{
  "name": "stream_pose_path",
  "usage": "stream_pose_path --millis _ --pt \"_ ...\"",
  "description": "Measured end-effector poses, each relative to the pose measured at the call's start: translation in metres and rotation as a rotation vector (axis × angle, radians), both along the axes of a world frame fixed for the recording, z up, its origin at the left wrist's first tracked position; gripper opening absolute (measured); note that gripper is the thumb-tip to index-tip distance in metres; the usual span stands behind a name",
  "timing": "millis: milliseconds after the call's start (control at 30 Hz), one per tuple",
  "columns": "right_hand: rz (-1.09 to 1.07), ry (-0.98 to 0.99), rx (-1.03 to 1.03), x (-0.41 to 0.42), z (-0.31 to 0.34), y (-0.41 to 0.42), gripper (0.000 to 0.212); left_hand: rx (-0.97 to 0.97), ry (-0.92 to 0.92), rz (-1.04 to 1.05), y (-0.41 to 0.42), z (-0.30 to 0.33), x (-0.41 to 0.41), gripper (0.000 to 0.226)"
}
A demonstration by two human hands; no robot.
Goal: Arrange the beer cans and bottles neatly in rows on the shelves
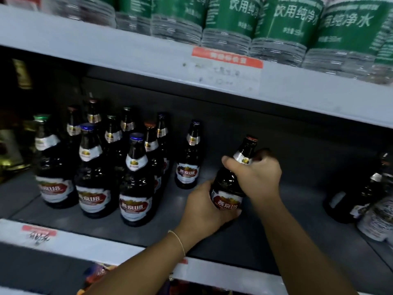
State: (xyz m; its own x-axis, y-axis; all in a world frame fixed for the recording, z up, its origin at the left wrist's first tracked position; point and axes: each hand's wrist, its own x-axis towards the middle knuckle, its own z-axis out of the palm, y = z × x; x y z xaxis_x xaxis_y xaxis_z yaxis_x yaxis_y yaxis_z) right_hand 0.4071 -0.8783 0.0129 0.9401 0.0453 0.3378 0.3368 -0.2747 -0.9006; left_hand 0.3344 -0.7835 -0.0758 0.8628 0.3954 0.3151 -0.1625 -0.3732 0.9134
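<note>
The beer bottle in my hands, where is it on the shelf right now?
In the head view the held bottle is centre-right on the middle shelf, tilted, just right of a lone standing bottle.

Both forearms extended forward and upward from lower frame edge, bare. Left hand [204, 207] curled, fingers wrapped low around held bottle [230, 188], thumb side up; thin band worn at left wrist. Right hand [258, 174] raised higher, grip closed from above around same bottle's shoulder and neck, knuckles toward camera, wrist bent downward. Hands held close together, nearly touching.
</note>
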Motion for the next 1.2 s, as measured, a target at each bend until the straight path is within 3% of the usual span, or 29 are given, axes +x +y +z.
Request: stream_pose_path --millis 200,367,600,733,933,1200 --pt "0.064 0.002 0.023 -0.030 0.001 0.030 0.042 -0.009 -0.071 0.092 0.030 -0.006 -0.017 0.061" --pt "0.249 -0.040 0.014 -0.044 -0.012 0.033 0.038 -0.069 -0.076 0.098 0.047 -0.016 -0.023 0.059" --pt "0.553 0.016 0.012 -0.048 -0.042 0.015 0.062 -0.095 -0.085 0.089 0.053 -0.025 -0.018 0.058" --pt "0.580 0.014 -0.006 -0.047 -0.050 0.014 0.066 -0.065 -0.073 0.143 0.053 -0.032 -0.016 0.069" --pt "0.577 -0.005 -0.089 -0.043 -0.060 0.023 0.078 -0.043 -0.060 0.155 0.057 -0.035 -0.016 0.067" --pt "0.459 -0.041 -0.102 -0.039 -0.070 0.048 0.071 -0.087 0.006 0.123 0.067 -0.040 -0.012 0.071"
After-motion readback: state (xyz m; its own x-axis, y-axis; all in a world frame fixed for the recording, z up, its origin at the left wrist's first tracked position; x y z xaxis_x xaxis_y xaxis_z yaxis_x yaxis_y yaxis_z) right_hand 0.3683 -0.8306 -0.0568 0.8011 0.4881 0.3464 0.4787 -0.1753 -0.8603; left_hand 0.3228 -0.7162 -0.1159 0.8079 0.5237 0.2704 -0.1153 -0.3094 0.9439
